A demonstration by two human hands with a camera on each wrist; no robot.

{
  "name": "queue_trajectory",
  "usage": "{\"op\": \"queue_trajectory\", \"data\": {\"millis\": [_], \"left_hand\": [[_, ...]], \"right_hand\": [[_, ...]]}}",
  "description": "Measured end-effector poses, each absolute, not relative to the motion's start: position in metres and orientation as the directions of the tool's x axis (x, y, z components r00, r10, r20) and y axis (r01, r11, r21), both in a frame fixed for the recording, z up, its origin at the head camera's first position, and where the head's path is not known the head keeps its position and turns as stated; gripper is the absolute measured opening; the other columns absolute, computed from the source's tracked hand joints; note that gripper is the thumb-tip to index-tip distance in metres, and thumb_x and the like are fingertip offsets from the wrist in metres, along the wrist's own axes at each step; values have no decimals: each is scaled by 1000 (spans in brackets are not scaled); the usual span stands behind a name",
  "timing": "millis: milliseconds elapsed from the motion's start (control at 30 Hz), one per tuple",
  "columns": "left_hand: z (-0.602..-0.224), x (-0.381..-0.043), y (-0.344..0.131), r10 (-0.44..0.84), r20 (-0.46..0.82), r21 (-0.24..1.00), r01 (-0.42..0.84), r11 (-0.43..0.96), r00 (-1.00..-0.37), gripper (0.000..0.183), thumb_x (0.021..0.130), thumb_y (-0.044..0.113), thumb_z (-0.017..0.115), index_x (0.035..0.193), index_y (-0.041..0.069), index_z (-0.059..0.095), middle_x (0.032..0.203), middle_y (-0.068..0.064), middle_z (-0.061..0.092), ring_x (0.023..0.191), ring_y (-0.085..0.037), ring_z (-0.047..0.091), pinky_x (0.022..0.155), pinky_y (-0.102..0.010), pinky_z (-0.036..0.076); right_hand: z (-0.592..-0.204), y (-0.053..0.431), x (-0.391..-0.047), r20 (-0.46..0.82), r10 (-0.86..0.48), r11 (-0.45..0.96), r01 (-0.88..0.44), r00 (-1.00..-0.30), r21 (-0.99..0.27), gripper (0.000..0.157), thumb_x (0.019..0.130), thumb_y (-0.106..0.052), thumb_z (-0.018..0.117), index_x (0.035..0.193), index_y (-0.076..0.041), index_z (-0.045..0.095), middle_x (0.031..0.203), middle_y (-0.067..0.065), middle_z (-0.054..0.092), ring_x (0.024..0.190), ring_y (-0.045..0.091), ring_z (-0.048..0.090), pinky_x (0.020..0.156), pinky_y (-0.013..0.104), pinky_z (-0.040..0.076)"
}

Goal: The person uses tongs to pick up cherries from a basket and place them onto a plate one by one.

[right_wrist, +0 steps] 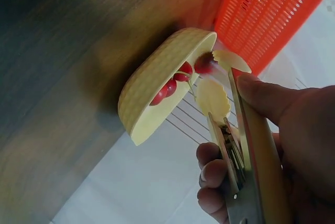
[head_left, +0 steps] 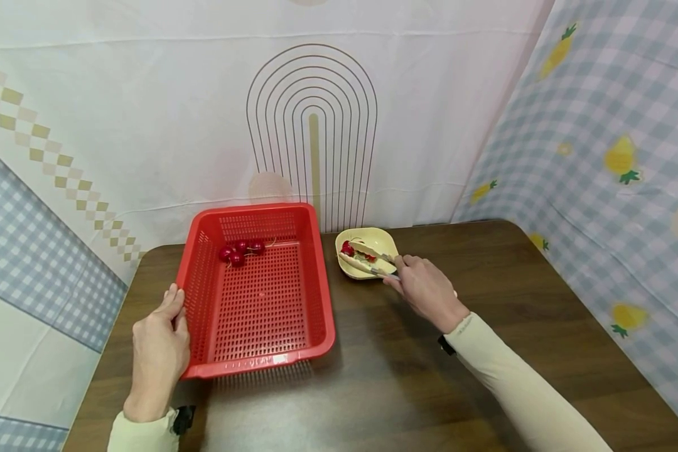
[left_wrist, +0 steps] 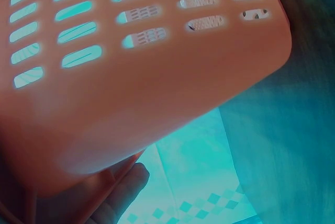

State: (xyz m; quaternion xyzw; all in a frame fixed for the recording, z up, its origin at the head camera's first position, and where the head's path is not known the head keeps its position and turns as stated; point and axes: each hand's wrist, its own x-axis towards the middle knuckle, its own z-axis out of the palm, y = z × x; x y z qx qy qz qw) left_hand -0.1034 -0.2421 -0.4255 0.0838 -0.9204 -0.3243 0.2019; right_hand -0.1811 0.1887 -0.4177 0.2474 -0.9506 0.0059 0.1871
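My left hand (head_left: 161,342) grips the left rim of a red perforated plastic basket (head_left: 260,359); a fingertip (left_wrist: 135,178) shows under that rim in the left wrist view. Several dark red cherries (head_left: 236,258) with stems lie in the basket's far left corner. In my right hand (head_left: 429,292) is a pair of tongs (right_wrist: 264,166) with pale yellow scalloped tips, spread apart over a small yellow bowl (head_left: 381,237). More cherries (right_wrist: 182,71) lie inside this bowl. One blurred cherry (right_wrist: 204,63) is right beside the upper tip in the right wrist view.
Both containers stand on a dark wooden table (head_left: 407,389), the bowl just right of the basket's far right corner. A white patterned cloth (head_left: 203,125) hangs behind the table. Checked cloth with pineapple prints (head_left: 604,207) hangs along the right side.
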Motion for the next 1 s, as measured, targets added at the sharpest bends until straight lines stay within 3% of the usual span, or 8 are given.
{"op": "queue_trajectory", "data": {"millis": [567,833,1000], "left_hand": [[-425,-104,-242,-286,309,642,-23,766,-907,42,98,-5,58,140,-4,56,147,-19,52,135,-42,53,103,-61,47],[-425,-104,-241,-286,308,642,-24,767,-907,42,98,-5,58,141,-3,55,147,-18,51,135,-42,53,103,-61,47],[-425,-104,-242,-288,308,641,-26,767,-907,43,98,-5,58,141,-3,55,147,-18,51,135,-42,53,103,-61,47]], "right_hand": [[-414,189,-183,379,-458,879,-472,-804,60,37,97,-34,70,102,3,67,81,15,65,71,35,69,63,46,59],[-409,185,-183,365,-457,877,-479,-811,34,42,97,-34,70,116,4,69,85,15,67,72,35,71,64,46,60],[-405,184,-184,339,-458,879,-474,-822,37,41,98,-35,69,111,4,69,85,15,67,72,34,70,64,46,60]]}}
